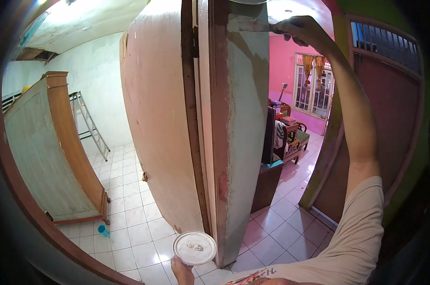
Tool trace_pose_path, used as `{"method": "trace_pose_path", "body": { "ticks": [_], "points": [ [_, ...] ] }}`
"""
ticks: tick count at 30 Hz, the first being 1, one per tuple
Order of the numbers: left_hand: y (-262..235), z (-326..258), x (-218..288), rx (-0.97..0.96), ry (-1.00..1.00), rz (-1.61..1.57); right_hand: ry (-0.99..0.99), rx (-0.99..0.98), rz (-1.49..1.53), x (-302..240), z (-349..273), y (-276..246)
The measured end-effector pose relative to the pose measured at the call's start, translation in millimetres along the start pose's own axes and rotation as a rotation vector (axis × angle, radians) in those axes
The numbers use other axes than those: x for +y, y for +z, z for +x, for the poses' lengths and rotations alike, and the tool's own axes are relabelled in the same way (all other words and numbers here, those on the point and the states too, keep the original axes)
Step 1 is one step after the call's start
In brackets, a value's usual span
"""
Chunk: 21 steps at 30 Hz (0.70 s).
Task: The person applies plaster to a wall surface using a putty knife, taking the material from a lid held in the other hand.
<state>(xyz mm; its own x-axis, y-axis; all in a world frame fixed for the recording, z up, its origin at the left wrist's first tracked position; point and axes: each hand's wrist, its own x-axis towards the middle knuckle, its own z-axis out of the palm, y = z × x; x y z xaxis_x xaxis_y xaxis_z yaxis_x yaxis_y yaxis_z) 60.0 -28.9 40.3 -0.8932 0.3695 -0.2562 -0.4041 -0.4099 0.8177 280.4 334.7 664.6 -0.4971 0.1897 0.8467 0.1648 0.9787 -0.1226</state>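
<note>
My right hand (300, 29) is raised high and grips a flat putty knife (253, 26), whose blade lies against the upper part of a door frame post (241, 142). That post is partly coated in pale grey-green filler, with reddish wood showing along its left edge. My left hand (182, 271) holds up a round white tub (194, 247) of pale putty near the bottom, just left of the post's base. A pinkish open door (158, 118) hangs on the post's left side.
A wooden wardrobe (48, 152) stands at the left with a metal ladder (89, 123) behind it and a small teal cup (103, 231) on the tiled floor. Through the opening lies a pink room with chairs (291, 140) and a window. A reddish door (381, 118) stands at the right.
</note>
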Motion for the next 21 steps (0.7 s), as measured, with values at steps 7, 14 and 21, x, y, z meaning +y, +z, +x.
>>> {"method": "trace_pose_path", "body": {
  "ticks": [7,14,21],
  "points": [
    [-13.3,16.2,-17.3,-0.074,0.007,0.077,0.014,-0.066,0.024,12.4,-14.8,-2.2],
    [-5.2,14.6,-13.1,-0.047,-0.042,0.027,-0.04,-0.12,0.001,23.3,-19.5,1.4],
    [-20.3,34.7,-31.6,-0.142,-0.022,-0.096,-0.002,-0.058,0.0,3.1,-28.8,17.4]
  ]
}}
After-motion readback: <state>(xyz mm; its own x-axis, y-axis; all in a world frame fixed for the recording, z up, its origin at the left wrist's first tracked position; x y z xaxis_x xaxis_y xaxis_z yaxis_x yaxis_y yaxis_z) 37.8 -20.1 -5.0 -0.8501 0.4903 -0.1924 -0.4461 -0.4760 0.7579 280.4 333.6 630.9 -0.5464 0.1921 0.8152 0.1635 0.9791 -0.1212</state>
